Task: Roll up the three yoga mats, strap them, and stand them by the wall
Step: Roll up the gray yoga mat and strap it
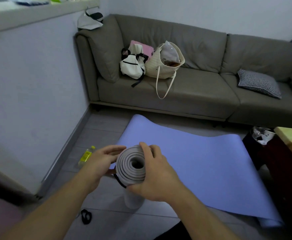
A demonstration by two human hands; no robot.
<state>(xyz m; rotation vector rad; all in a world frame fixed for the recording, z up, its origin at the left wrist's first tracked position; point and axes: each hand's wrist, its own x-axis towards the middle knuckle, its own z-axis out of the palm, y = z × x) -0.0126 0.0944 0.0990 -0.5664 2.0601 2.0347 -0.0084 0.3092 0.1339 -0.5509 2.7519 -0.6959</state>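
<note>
The right hand (pixel 156 172) wraps its fingers over the top end of the grey rolled mat (pixel 132 168), which stands upright on the floor (pixel 98 129). The left hand (pixel 98 161) lies flat against its side with fingers straight. A black strap (pixel 118 181) circles the roll just below the rim. Soft, light foam, likely springy: best held around the coil. The purple mat (pixel 193 167) lies unrolled just behind.

The grey tiled floor (pixel 107 129) carries a purple mat (pixel 202 170) spread flat, a rolled grey mat (pixel 133 201) standing upright at its near left edge, a plastic bottle (pixel 86 155) lying by the left wall, and a black strap (pixel 86 216) nearer.
</note>
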